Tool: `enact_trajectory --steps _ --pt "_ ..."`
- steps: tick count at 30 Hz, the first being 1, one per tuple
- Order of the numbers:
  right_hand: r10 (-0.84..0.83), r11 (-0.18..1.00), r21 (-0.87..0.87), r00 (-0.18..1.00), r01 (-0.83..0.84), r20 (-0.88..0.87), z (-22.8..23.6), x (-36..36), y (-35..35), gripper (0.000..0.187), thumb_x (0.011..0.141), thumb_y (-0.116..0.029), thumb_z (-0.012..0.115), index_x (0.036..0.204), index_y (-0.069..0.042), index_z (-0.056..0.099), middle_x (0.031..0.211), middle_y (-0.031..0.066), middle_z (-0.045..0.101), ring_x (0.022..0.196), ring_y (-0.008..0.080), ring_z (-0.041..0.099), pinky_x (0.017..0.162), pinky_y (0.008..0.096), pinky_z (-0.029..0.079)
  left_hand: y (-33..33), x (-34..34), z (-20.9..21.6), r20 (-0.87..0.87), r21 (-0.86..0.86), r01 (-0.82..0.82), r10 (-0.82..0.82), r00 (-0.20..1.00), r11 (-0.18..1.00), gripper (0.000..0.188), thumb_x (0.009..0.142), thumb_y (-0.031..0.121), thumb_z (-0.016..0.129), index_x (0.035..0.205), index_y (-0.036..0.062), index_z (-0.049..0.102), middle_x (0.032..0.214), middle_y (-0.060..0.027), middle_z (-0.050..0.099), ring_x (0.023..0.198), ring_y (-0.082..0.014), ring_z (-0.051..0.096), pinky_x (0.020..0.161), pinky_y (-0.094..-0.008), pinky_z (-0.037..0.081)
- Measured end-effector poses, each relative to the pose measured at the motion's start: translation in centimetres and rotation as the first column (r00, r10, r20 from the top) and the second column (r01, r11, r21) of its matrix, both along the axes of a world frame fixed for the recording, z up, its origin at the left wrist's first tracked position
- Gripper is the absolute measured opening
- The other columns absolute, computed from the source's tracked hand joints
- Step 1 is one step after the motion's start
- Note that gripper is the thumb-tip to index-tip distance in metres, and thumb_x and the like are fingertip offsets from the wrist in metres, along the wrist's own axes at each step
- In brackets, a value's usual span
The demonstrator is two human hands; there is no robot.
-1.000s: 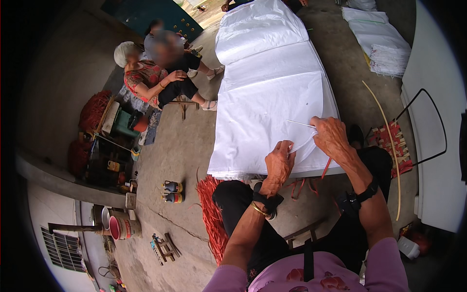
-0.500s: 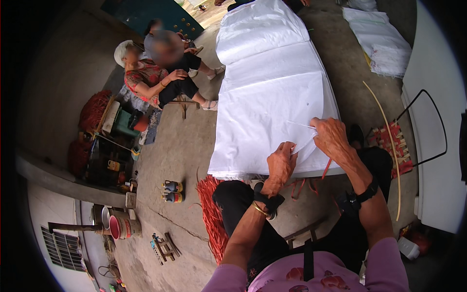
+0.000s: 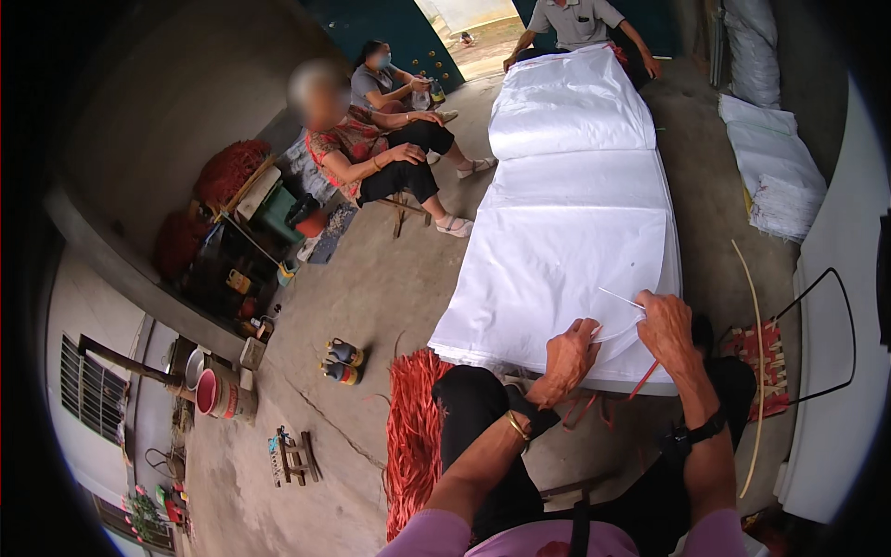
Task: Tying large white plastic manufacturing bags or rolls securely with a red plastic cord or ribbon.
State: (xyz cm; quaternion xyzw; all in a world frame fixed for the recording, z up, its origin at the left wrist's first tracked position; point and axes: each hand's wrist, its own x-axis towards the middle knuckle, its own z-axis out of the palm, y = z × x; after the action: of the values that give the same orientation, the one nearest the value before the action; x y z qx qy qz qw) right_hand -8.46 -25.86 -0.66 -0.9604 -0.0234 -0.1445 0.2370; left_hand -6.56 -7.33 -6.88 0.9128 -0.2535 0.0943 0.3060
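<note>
A stack of white woven plastic sacks [image 3: 566, 251] lies before my knees, its near edge frayed. My left hand [image 3: 566, 360] is closed at the near right part of the top sack, its fingertips pinching the sack's edge. To its right, my right hand [image 3: 666, 327] is closed round a long thin needle [image 3: 620, 297], whose free end points left over the sack. A red plastic strip [image 3: 642, 382] hangs below my right hand; its upper end is hidden.
A bundle of red strips [image 3: 413, 436] lies by my left leg. Three people sit beyond: two at the left, one at the far end [image 3: 575, 23]. Two dark bottles [image 3: 342, 360] and a small wooden stool [image 3: 297, 455] stand left; more folded sacks [image 3: 775, 167] lie right.
The view has tilted up and shifted, bringing the far person into sight. Both hands keep their grips at nearly the same place on the sack.
</note>
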Motion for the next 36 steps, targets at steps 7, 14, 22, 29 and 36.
enact_trajectory --steps 7,14,22,29,36 --pt "-0.006 1.000 -0.006 0.999 0.005 -0.039 0.5 0.3 -0.1 0.014 0.069 0.001 0.056 0.083 -0.001 0.060 0.075 0.0196 0.063 0.074 0.0382 0.061 0.070 0.0450 0.048 -0.4 0.0 0.9 0.020 0.050 0.007 -0.008 1.000 0.999 0.027 0.075 0.011 0.067 0.098 0.0104 0.054 0.091 -0.0077 0.062 0.073 -0.0287 0.064 0.059 -0.0393 0.051" --pt "-0.015 1.000 -0.007 0.999 0.015 -0.046 0.4 0.2 0.0 0.015 0.070 -0.001 0.056 0.084 -0.001 0.061 0.075 0.0192 0.064 0.075 0.0373 0.062 0.071 0.0448 0.048 -0.2 0.1 -0.2 0.029 0.042 0.014 -0.015 0.999 0.999 0.024 0.076 0.011 0.066 0.097 0.0094 0.055 0.090 -0.0074 0.062 0.073 -0.0282 0.064 0.059 -0.0384 0.051" --pt "-0.008 1.000 -0.009 0.998 0.007 -0.059 0.5 0.1 0.1 0.015 0.070 -0.001 0.056 0.084 -0.001 0.061 0.078 0.0193 0.064 0.076 0.0373 0.062 0.071 0.0448 0.048 -0.2 0.0 -0.1 0.025 0.041 0.009 -0.010 1.000 0.999 0.023 0.076 0.011 0.065 0.097 0.0084 0.056 0.090 -0.0082 0.062 0.072 -0.0287 0.064 0.058 -0.0385 0.051" --pt "0.026 0.999 -0.018 0.999 -0.027 -0.038 0.5 0.1 0.0 0.016 0.070 -0.001 0.056 0.085 -0.001 0.061 0.077 0.0198 0.064 0.076 0.0385 0.061 0.071 0.0449 0.048 -0.3 0.1 -0.3 0.049 -0.035 0.037 -0.035 0.998 0.999 0.025 0.076 0.012 0.063 0.098 0.0097 0.052 0.089 -0.0106 0.059 0.068 -0.0347 0.060 0.056 -0.0432 0.048" --pt "0.025 1.000 -0.009 0.998 -0.026 -0.057 0.7 0.0 0.2 0.016 0.069 0.000 0.056 0.084 0.000 0.061 0.076 0.0212 0.063 0.076 0.0390 0.061 0.071 0.0454 0.047 -0.2 0.1 -0.4 0.041 -0.001 0.037 -0.037 0.998 0.999 0.023 0.077 0.013 0.063 0.096 0.0094 0.051 0.087 -0.0110 0.058 0.068 -0.0351 0.060 0.055 -0.0437 0.048"
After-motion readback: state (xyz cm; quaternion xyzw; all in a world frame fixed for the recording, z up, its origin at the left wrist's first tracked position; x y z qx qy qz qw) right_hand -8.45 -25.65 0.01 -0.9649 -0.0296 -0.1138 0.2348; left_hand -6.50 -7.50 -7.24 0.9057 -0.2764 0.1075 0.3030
